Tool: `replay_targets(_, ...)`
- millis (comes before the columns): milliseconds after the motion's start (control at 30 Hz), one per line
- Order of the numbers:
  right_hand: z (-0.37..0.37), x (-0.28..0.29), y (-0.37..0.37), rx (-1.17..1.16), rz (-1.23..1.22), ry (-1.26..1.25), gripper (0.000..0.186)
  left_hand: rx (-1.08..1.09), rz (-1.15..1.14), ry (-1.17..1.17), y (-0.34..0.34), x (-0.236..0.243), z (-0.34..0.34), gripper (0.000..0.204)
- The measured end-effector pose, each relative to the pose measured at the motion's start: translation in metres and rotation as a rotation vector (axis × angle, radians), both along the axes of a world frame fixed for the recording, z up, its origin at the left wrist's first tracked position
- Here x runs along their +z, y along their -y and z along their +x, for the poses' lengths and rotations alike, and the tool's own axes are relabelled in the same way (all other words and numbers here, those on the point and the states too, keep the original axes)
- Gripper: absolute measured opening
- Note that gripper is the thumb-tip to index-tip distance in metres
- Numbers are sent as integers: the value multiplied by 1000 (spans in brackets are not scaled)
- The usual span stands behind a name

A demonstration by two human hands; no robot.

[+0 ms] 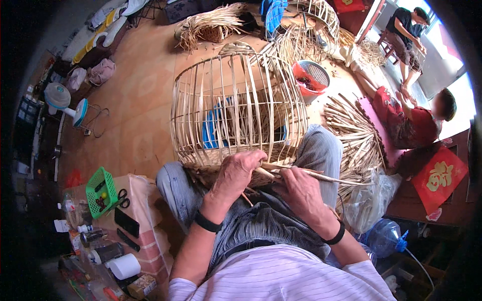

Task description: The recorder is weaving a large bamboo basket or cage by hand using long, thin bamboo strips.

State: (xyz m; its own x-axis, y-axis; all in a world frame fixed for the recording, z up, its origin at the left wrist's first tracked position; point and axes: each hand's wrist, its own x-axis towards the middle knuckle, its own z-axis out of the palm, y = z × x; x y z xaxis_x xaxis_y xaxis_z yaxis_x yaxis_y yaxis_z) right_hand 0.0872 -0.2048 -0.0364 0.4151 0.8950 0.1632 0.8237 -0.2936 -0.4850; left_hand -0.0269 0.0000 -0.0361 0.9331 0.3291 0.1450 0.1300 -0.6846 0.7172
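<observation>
A large, open-ribbed basket (198, 157) of pale strips and thin rods rests between my knees, its near edge densely woven. My left hand (236, 173) is closed at that woven edge, with the fingers pinching pale dried plant strips (321, 176). Just to its right, my right hand (301, 190) is closed on the same strips, which stick out past it to the right. The fingertips partly cover the weave, so I cannot make out how the strips pass through it.
Loose strips (354, 138) lie in a pile to the right, beside a clear plastic bag (369, 200). A red basin (309, 80) stands beyond. At left, a table holds a green basket (100, 193), scissors (122, 199) and a phone (127, 222). Two people sit at far right.
</observation>
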Motion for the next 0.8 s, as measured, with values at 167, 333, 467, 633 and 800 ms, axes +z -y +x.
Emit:
replay_targets(167,6,-5,20,76,-78,-208,23,0,-26,-5,0,-1,1,27)
replay_targets(333,25,49,42,22,-53,-490,15,3,-16,-21,0,3,0,29)
replay_targets(467,45,59,50,-96,265,-1277,26,-28,94,78,3,-4,-11,39)
replay_targets(633,54,44,13,-3,579,-1638,32,22,159,92,25,-6,-22,70)
replay_targets(800,70,34,-37,25,467,-1227,28,54,488,7,46,-13,-22,73)
